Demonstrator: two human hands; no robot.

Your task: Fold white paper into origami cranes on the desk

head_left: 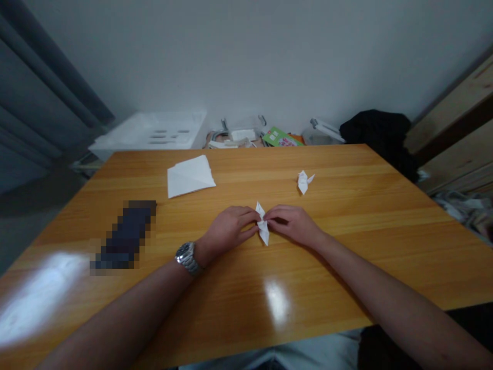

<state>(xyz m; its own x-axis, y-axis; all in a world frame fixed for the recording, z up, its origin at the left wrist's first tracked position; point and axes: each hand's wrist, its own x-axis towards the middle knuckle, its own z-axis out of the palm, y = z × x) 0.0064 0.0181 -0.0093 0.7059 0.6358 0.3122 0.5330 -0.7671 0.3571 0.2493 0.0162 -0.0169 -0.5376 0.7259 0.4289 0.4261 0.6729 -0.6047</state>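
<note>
Between my two hands, over the middle of the wooden table (231, 288), is a small folded white paper figure (263, 231) with pointed ends towards and away from me. My left hand (230, 228), with a metal watch on its wrist, pinches the figure's left side. From the right, my right hand (295, 222) pinches the other side with thumb and fingers. Part of the paper's middle is hidden by the fingertips. Another folded white paper figure (303, 182), shaped like a bird, sits further back to the right, apart from my hands.
White paper sheets (190, 177) lie stacked at the back left. A dark, pixelated object (127, 236) is on the left. Past the far edge stand a white plastic bin (154, 131), a green booklet (281, 137) and a black cloth-like heap (379, 133).
</note>
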